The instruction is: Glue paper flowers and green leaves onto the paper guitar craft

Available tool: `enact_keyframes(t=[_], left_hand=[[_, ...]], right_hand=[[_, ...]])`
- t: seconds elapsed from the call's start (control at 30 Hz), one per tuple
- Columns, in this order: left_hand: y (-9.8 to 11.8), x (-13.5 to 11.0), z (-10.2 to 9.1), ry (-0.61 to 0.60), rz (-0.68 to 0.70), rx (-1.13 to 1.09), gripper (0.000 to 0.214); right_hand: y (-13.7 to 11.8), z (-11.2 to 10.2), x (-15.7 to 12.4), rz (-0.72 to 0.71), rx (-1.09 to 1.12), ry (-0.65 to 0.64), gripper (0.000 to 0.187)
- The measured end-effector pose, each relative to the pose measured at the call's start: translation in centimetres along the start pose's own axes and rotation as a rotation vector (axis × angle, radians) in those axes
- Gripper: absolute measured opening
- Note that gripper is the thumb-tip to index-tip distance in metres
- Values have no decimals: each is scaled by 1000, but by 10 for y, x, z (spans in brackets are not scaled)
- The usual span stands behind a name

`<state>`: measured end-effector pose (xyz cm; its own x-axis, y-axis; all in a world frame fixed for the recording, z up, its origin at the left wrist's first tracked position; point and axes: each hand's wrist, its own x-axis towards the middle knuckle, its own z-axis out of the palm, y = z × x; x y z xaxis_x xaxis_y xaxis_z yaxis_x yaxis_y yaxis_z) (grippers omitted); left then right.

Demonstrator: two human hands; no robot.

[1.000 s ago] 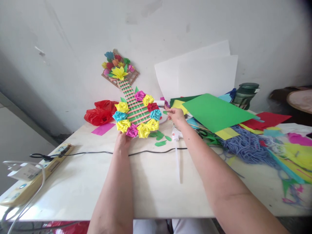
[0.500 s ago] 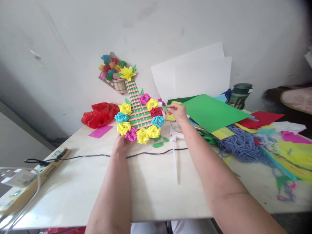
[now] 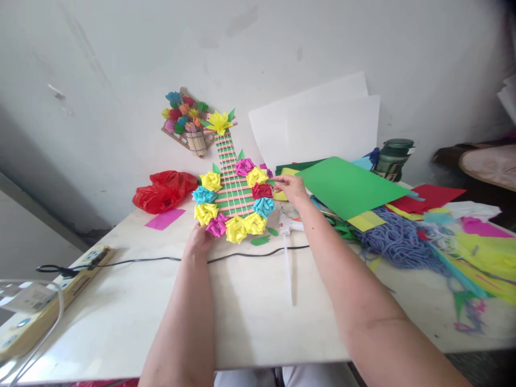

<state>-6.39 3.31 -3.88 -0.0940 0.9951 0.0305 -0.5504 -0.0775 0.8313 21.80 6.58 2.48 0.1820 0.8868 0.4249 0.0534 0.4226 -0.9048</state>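
A guitar-shaped craft (image 3: 235, 196) with pink bars, white strings and a ring of paper flowers is tilted up above the table. My left hand (image 3: 199, 238) grips its lower left edge, the fingers partly hidden behind it. At the right edge, my right hand (image 3: 291, 188) pinches a small green paper leaf (image 3: 271, 179) beside the yellow and red flowers. Loose green paper leaves (image 3: 260, 240) lie below the craft. A white glue gun (image 3: 288, 226) with a long glue stick rests under my right forearm.
A black cord (image 3: 242, 255) crosses the table to a power strip (image 3: 86, 274) on the left. A red plastic bag (image 3: 164, 191) sits at the back left. On the right are green sheet (image 3: 352, 185), blue yarn (image 3: 397, 236) and a dark green jar (image 3: 397, 159).
The top of the craft has swung rightward, bringing it more upright. My right hand has brought the leaf against the right edge, near the yellow and red flowers.
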Motion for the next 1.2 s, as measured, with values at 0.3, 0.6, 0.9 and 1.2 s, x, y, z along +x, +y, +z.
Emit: enact_keyframes(t=[0.3, 0.6, 0.9, 1.2], left_hand=[[0, -1, 1, 1, -5, -5, 28], [2, -3, 3, 17, -15, -9, 26], [-1, 1, -3, -11, -32, -5, 27], [0, -2, 1, 7, -32, -24, 31]], right_hand=[[1, -8, -1, -17, 42, -90, 13], [-2, -10, -2, -50, 34, -135, 15], [-2, -6, -1, -89, 8, -59, 11], [-1, -10, -4, -89, 43, -171, 11]])
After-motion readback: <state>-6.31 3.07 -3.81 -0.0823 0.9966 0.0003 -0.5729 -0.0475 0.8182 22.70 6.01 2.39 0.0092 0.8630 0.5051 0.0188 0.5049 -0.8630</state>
